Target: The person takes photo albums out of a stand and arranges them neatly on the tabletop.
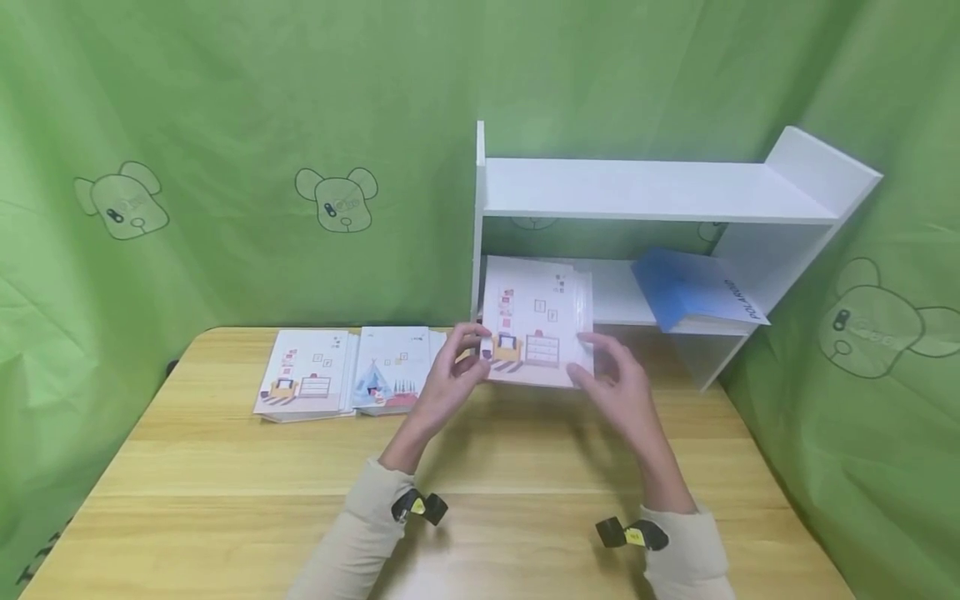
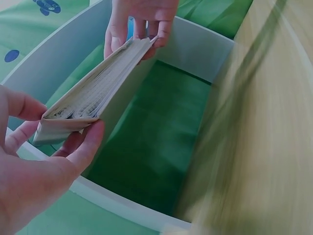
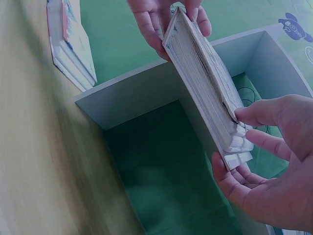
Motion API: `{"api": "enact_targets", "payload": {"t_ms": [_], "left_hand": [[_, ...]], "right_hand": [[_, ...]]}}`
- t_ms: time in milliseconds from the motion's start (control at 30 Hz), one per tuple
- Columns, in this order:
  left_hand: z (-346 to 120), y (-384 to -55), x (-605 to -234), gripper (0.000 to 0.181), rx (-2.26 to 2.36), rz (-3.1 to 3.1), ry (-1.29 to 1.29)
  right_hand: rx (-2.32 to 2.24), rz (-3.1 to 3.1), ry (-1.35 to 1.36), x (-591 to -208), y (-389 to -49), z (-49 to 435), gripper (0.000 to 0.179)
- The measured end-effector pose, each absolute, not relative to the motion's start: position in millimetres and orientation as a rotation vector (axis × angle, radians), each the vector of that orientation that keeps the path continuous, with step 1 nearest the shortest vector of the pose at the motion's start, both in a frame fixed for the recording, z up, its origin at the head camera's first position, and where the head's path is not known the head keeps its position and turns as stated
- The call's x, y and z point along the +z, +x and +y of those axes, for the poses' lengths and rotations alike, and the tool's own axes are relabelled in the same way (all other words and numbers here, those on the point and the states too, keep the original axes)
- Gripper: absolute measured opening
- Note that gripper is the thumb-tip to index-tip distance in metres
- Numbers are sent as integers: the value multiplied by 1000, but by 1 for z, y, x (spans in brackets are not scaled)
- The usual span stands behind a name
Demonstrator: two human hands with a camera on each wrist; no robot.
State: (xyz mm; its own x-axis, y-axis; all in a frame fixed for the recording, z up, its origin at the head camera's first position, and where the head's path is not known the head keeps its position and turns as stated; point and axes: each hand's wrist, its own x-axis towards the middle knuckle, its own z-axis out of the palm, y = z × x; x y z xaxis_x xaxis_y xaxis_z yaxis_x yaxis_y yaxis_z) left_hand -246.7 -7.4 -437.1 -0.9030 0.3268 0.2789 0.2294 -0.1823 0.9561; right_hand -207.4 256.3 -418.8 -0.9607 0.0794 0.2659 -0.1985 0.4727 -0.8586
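Between both hands is a white book (image 1: 528,312) with a drawn yellow armchair and dresser on its cover. My left hand (image 1: 453,375) pinches its left edge, thumb and fingers on opposite faces. At the other edge my right hand (image 1: 618,383) grips it the same way. Both wrist views show its page edges, with the left hand (image 2: 39,161) and right hand (image 3: 274,161) at opposite ends. In the head view the book overlaps the left end of the lower board of a white shelf (image 1: 630,187).
On that lower board, toward the right, a blue book (image 1: 693,287) marked POLAROID lies aslant. Left on the wooden table (image 1: 187,467) are two side-by-side piles of books, one with an armchair cover (image 1: 303,371), one with a tent cover (image 1: 393,367). Green curtain (image 1: 240,100) hangs behind.
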Motion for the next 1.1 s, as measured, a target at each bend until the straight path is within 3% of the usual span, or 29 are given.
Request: {"api": "enact_targets", "payload": {"t_ms": [1100], "left_hand": [[-14,-232,-454,47,2139,2070,870]], "right_hand": [[1479,-2471,153,-432,-185,261,52]]}}
